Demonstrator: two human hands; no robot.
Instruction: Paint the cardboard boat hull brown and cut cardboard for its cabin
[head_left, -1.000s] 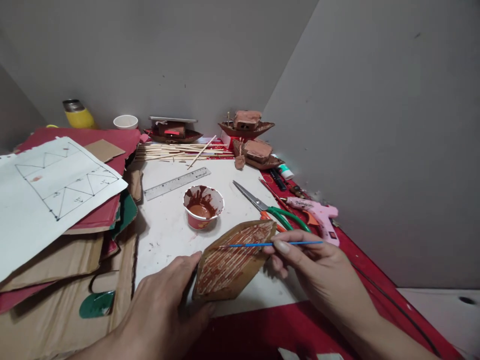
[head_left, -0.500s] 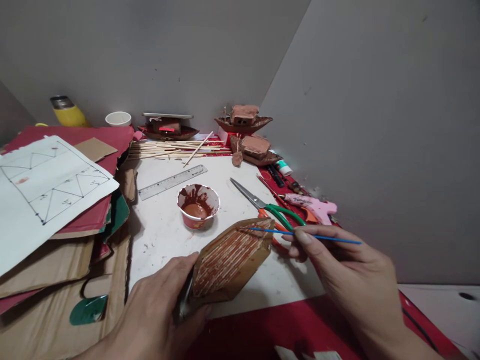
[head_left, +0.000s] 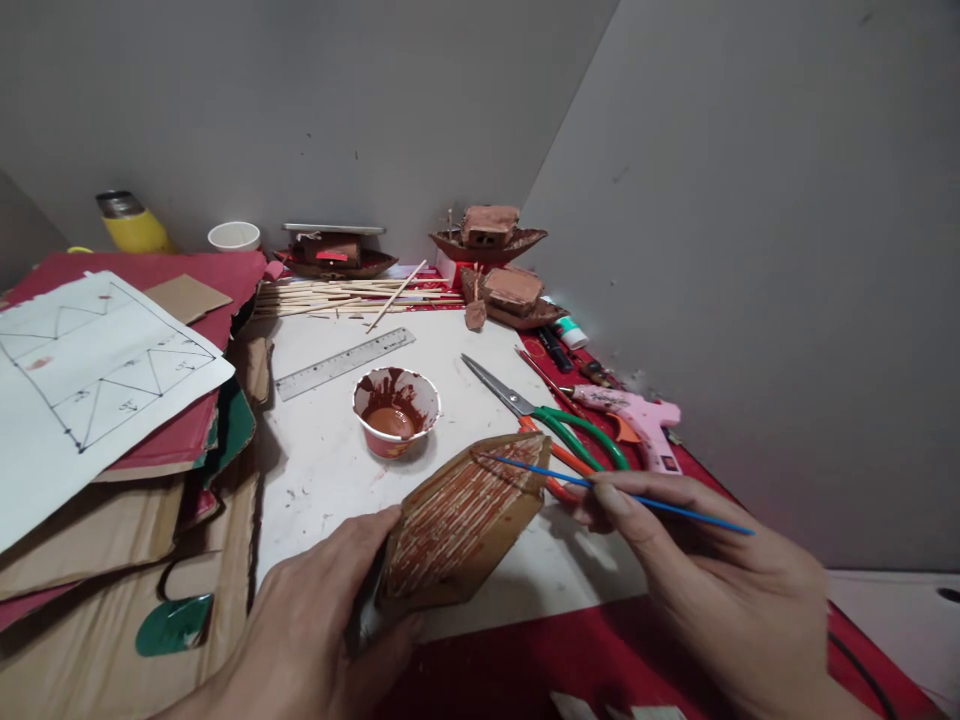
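My left hand (head_left: 315,600) grips the near end of a small cardboard boat hull (head_left: 465,520), tilted so its slatted inside faces me. Reddish-brown paint streaks cover the slats, with pale gaps between them. Between the thumb and fingers of my right hand (head_left: 705,570) is a thin blue paintbrush (head_left: 570,478); its tip touches the slats near the hull's far end. Just beyond the hull stands a paper cup (head_left: 396,415) with brown paint in the bottom and smeared up its wall. Green-handled scissors (head_left: 517,400) lie behind the brush, their blades pointing away.
A clear ruler (head_left: 345,362) and several thin wooden sticks (head_left: 352,297) lie farther back. Brown model boats (head_left: 487,238) stand along the wall. At right is a pink glue gun (head_left: 630,410); at left, cardboard sheets (head_left: 90,540) lie under a paper drawing (head_left: 112,370).
The brush tip has shifted slightly left along the slats, and my right hand has moved right and a little down. My left hand and the hull stay nearly in place.
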